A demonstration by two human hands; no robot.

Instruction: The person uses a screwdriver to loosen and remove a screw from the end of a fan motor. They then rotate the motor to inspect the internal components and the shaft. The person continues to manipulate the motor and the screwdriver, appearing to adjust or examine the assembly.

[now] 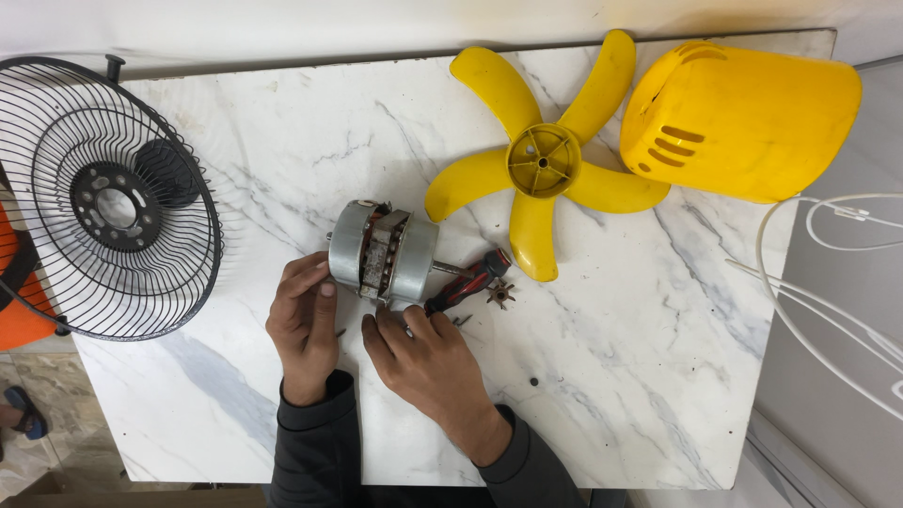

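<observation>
On the veined marble tabletop (611,376), the left hand (303,320) presses curled fingers against the ribbed metal fan motor (383,254); the right hand (428,362) pinches beneath it, beside a red-black screwdriver (467,280).

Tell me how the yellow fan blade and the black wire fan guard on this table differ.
The fan blade is solid yellow plastic with five broad paddles round a hub; the fan guard is an open cage of thin black wires round a dark centre plate. The blade lies wholly on the marble table, at its far side, while the guard hangs over the table's left edge. The guard looks larger across. Both are round fan parts, and neither hand touches them.
</observation>
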